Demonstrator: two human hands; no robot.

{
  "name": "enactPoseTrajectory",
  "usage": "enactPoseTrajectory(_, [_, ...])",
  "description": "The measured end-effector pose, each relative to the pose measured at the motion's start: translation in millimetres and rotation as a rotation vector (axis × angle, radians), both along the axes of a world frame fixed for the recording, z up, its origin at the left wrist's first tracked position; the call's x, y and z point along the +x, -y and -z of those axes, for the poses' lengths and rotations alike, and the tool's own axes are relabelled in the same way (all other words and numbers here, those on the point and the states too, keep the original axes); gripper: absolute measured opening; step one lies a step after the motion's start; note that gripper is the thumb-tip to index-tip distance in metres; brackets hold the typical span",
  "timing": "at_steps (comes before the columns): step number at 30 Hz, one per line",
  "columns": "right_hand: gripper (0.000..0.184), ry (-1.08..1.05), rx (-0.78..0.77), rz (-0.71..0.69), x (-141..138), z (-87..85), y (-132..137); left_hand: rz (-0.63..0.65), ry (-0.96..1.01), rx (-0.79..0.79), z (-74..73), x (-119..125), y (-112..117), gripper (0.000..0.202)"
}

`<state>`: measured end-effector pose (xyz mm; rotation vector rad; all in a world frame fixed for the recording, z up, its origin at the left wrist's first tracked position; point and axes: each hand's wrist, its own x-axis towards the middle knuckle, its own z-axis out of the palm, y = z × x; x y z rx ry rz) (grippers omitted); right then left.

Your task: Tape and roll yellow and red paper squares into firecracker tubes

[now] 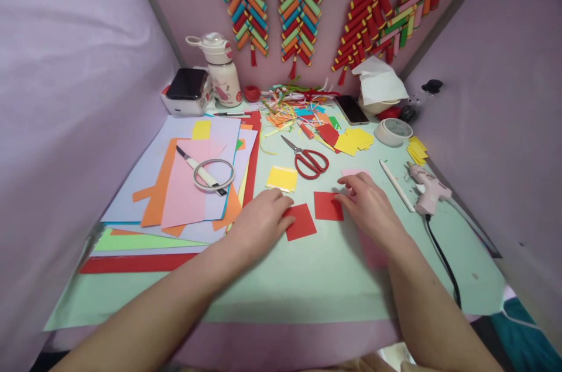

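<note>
My left hand (259, 221) rests palm down on the green mat (333, 278), its fingertips on the left edge of a red paper square (302, 223). My right hand (369, 203) lies flat with its fingers touching the right edge of a second red square (327, 206). A pale pink square (353, 173) peeks out just beyond the right fingers. Neither hand grips anything; the fingers of both are loosely stretched out.
Red-handled scissors (308, 160), yellow squares (281, 178), a glue gun (428, 187) with black cord, a white stick (396, 184), a tape roll (393, 130), a phone (351, 109) and paper scraps lie beyond. Stacked coloured sheets (184, 190) with a knife and ring fill the left.
</note>
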<state>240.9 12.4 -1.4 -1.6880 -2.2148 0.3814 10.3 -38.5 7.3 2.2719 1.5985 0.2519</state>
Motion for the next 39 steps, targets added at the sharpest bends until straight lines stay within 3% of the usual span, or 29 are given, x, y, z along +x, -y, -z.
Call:
enactPoseTrajectory(3, [0.027,-0.009,0.026,-0.239,-1.7,1.7,4.5,0.148,-0.098,0.063,11.1,17.8,19.9,0.031])
enactPoseTrajectory(5, [0.031,-0.001,0.012,-0.387,-4.3,5.2,8.0,0.220,-0.186,0.096,22.3,28.0,32.3,0.050])
enactPoseTrajectory(9, [0.040,0.005,-0.029,-0.482,-10.1,10.1,14.7,0.190,-0.258,0.063,27.7,34.1,40.0,0.057])
enactPoseTrajectory(16, [0.043,-0.008,-0.096,-0.447,-11.7,5.3,17.7,0.167,-0.296,0.012,6.5,26.9,29.9,0.042])
enactPoseTrajectory(24, [0.043,-0.023,-0.060,-0.456,-10.3,13.0,17.3,0.181,-0.296,0.090,21.5,28.0,28.2,0.055])
enactPoseTrajectory(30, [0.042,-0.041,-0.006,-0.448,-10.5,8.4,17.7,0.178,-0.288,0.154,22.9,26.5,28.4,0.057])
enactPoseTrajectory(35, [0.031,-0.173,0.251,-0.225,-10.2,-2.3,14.4,0.123,-0.204,0.293,18.8,24.9,27.3,0.040])
enactPoseTrajectory(39, [0.024,-0.194,0.311,-0.090,-11.7,-7.6,12.2,-0.022,-0.084,0.394,-4.3,-6.1,9.6,0.025])
